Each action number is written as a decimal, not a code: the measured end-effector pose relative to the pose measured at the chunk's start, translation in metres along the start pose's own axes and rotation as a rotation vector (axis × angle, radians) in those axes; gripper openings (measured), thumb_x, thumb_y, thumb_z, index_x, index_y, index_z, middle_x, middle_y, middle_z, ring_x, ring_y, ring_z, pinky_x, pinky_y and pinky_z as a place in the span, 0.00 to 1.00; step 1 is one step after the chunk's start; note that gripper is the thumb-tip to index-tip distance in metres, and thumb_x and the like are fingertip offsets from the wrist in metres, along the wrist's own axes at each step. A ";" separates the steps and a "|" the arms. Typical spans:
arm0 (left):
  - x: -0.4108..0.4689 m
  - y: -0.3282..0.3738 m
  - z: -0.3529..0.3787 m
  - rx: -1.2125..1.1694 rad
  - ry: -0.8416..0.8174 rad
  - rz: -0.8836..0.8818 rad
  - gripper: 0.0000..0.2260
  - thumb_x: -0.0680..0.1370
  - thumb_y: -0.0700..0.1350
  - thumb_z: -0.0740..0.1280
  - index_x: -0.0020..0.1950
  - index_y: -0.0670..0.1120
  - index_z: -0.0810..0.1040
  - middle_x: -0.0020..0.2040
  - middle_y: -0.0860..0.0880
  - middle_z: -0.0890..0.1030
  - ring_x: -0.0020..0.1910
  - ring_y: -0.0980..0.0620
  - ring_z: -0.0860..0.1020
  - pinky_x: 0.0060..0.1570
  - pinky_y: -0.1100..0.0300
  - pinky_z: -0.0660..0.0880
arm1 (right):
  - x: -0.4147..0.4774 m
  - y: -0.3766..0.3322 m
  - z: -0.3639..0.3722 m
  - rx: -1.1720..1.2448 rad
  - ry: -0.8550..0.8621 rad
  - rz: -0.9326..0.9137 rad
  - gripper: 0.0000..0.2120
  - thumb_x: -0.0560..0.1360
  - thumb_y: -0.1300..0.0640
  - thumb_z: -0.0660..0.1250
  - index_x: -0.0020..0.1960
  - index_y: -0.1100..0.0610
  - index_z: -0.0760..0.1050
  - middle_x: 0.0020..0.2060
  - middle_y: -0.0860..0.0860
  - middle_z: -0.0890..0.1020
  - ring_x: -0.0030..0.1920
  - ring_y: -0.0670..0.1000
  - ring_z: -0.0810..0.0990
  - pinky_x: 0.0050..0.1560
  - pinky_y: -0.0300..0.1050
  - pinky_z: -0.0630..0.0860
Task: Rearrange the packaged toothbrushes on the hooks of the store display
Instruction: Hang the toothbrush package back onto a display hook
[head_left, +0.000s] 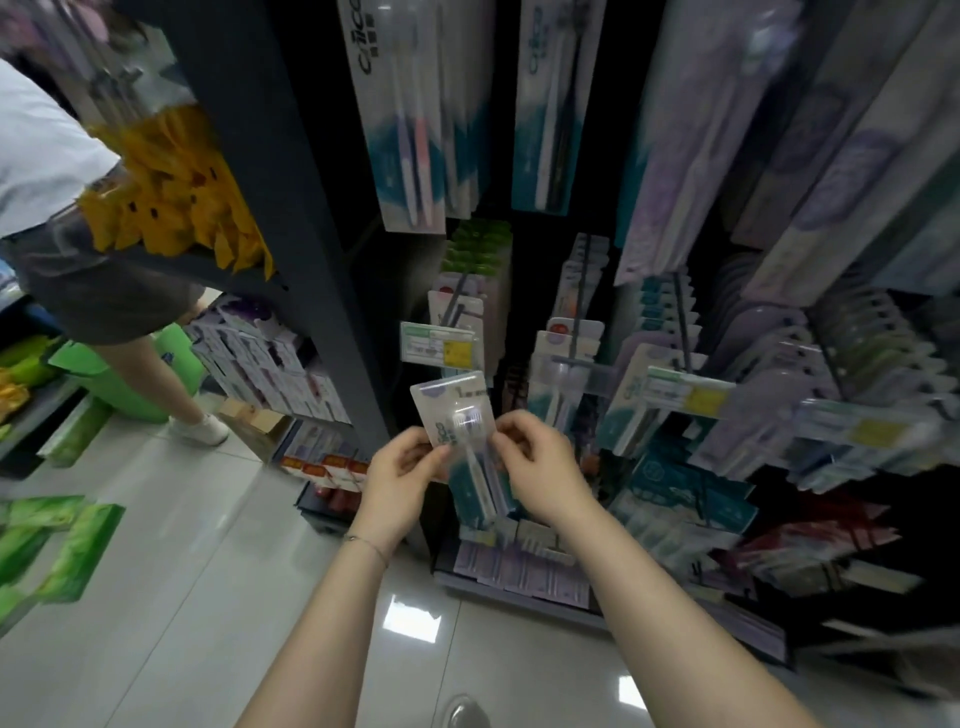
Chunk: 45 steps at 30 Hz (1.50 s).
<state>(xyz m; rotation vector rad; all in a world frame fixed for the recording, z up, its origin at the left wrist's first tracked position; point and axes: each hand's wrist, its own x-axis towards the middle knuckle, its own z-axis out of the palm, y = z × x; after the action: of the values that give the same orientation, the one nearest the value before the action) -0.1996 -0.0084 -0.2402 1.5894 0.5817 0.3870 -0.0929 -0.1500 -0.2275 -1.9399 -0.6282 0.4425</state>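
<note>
I hold one packaged toothbrush (460, 421) upright in front of the display, its clear blister and teal card facing me. My left hand (402, 470) pinches its left edge and my right hand (535, 467) pinches its right edge. Just above it a hook with a green and yellow price tag (439, 345) carries more toothbrush packs (457, 304). To the right, another hook (574, 332) holds similar packs. Long toothbrush packs (415, 114) hang higher up.
Dark display racks (291, 156) stand ahead, crowded with hanging packs on the right (779, 364). A person in a white shirt and grey shorts (78, 234) stands at the left beside yellow packets (176, 192). Boxes (270, 364) fill low shelves. Glossy tile floor (208, 571) lies below.
</note>
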 end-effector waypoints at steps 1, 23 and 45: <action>-0.003 0.007 0.007 0.005 0.007 0.028 0.05 0.80 0.36 0.67 0.54 0.40 0.81 0.48 0.46 0.85 0.47 0.53 0.83 0.46 0.64 0.79 | -0.003 -0.003 -0.010 0.007 0.006 -0.020 0.05 0.81 0.57 0.63 0.53 0.54 0.78 0.43 0.47 0.82 0.44 0.47 0.80 0.48 0.45 0.77; -0.050 0.120 0.196 -0.048 -0.137 0.387 0.07 0.80 0.37 0.66 0.48 0.48 0.81 0.40 0.58 0.83 0.39 0.62 0.79 0.40 0.67 0.75 | -0.083 0.026 -0.202 0.172 0.295 -0.161 0.06 0.81 0.57 0.63 0.47 0.51 0.77 0.38 0.47 0.81 0.36 0.48 0.80 0.39 0.47 0.78; -0.029 0.108 0.236 0.037 -0.277 0.342 0.06 0.82 0.41 0.65 0.53 0.49 0.80 0.49 0.53 0.84 0.52 0.52 0.81 0.55 0.53 0.79 | -0.077 0.057 -0.233 0.166 0.394 -0.045 0.06 0.81 0.56 0.63 0.47 0.54 0.77 0.31 0.49 0.78 0.30 0.50 0.77 0.39 0.59 0.77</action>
<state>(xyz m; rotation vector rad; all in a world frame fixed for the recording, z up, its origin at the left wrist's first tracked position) -0.0740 -0.2217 -0.1558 1.7454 0.1043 0.4011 -0.0114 -0.3828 -0.1777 -1.7833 -0.3656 0.0738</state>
